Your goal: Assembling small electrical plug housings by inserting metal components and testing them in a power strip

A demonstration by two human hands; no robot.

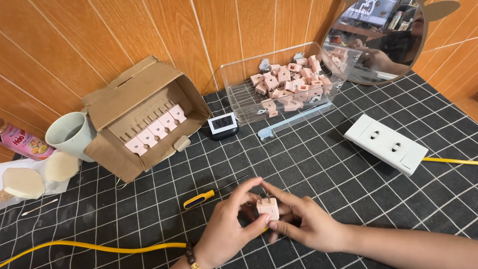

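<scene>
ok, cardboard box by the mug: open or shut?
Open. The cardboard box lies on its side, flaps spread, with a row of pink plugs showing inside.

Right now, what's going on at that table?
A person's left hand and right hand together hold a small pink plug, prongs up, above the black grid mat. A yellow-handled screwdriver lies just beside them. More pink plugs fill the clear bin and line the cardboard box.
</scene>
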